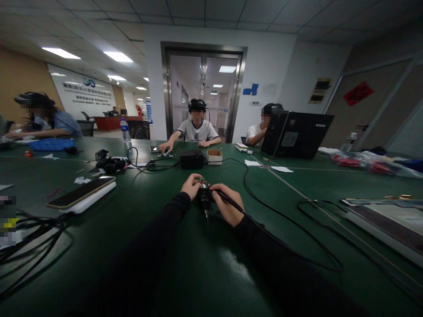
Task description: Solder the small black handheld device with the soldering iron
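A dark, motor-like device (205,200) with a silver collar lies on the green table (198,264), its thin metal shaft pointing toward me. Small reddish and greenish bits show at its far end. There my left hand (191,187) is closed in a pinch, thumb and fingers at that end; what exactly they grip is too small to make out. On the other side my right hand (230,206) is closed around a slim black pen-shaped tool (225,196) with a cord. Its tip comes close to the device's far end; whether it touches, I cannot tell.
A black box (192,159) and a small open carton (214,156) stand ahead. A black cord (284,215) loops at right. Left are a phone (82,192) on a white block and tangled cables (36,237). Co-workers sit opposite, one behind a black computer case (297,134).
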`<state>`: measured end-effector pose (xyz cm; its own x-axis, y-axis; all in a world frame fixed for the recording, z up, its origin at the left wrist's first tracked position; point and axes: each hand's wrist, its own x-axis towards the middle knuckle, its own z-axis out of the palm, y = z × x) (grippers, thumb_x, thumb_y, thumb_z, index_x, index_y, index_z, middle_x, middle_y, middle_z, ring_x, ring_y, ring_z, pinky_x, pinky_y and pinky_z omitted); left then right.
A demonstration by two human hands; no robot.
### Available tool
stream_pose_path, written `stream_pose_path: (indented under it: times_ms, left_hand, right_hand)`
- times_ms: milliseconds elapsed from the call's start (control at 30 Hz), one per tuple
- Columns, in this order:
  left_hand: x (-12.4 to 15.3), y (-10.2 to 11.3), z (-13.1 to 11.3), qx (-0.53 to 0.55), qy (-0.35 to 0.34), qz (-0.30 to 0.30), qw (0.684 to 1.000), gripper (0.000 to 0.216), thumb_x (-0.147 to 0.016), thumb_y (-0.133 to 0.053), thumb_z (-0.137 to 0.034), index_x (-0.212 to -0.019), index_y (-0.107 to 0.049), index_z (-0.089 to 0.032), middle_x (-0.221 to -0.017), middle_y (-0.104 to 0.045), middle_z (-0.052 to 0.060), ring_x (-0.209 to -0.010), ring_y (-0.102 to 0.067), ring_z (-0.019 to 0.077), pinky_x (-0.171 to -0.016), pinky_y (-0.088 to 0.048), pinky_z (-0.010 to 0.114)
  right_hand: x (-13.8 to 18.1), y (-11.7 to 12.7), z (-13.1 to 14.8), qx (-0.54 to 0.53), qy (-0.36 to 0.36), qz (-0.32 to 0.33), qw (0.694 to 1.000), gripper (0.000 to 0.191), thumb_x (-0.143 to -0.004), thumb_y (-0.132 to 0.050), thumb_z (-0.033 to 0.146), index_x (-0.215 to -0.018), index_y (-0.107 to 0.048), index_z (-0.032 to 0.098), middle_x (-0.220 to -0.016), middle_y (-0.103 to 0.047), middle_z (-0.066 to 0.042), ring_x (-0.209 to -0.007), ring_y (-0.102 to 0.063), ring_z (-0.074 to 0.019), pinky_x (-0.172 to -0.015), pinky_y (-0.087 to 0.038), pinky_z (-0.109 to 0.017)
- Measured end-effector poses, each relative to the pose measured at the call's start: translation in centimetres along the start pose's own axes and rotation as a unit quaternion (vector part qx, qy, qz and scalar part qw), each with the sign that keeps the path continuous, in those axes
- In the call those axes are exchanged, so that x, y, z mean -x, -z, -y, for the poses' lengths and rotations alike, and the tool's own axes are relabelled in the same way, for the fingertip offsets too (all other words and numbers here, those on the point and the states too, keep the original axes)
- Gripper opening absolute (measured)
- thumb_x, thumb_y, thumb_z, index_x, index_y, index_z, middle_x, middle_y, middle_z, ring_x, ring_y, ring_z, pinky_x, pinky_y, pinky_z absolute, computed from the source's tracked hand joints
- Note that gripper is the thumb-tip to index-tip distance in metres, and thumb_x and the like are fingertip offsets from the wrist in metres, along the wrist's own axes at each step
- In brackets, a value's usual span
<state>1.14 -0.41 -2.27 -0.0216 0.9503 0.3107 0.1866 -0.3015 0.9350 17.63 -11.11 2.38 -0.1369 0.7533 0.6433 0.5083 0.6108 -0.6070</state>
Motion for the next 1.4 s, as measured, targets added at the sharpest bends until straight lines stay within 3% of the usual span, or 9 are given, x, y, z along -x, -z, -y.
stream_pose_path:
  times_ms: [400,1033,1400]
  left_hand:
    - [0.15,0.15,-0.22,0.008,0.002,0.004,1.000,0.029,-0.073,-0.051,-0.007,-0.097,-0.058,-0.020,-0.081,-0.067,0.001,-0.081,-0.064,0.0152,-0.086,-0.049,0.031]
    - [0.10,0.02,-0.24,0.025,-0.001,0.002,1.000,0.027,-0.074,-0.051,-0.005,-0.097,-0.056,-0.019,-0.082,-0.066,0.002,-0.084,-0.063,0.0163,-0.087,-0.047,0.033]
    - [-0.22,0.30,0.37,0.017,-0.003,0.017,1.000,0.030,-0.073,-0.052,-0.007,-0.100,-0.057,-0.020,-0.084,-0.064,0.001,-0.082,-0.063,0.0152,-0.084,-0.047,0.030]
  right_hand:
    - [0.07,0.09,0.31,0.017,0.004,0.024,1.000,0.018,-0.086,-0.050,0.024,-0.094,-0.067,0.026,-0.089,-0.071,0.000,-0.079,-0.066,-0.0171,-0.075,-0.050,-0.027]
    - [-0.02,0.13,0.09,0.009,-0.016,-0.012,1.000,0.019,-0.085,-0.051,0.026,-0.091,-0.069,0.025,-0.089,-0.072,0.000,-0.079,-0.066,-0.0166,-0.074,-0.051,-0.026]
    - [0.03,0.19,0.40,0.013,-0.006,0.015,1.000,0.018,-0.086,-0.051,0.026,-0.093,-0.068,0.025,-0.088,-0.072,0.001,-0.078,-0.066,-0.0157,-0.073,-0.049,-0.025]
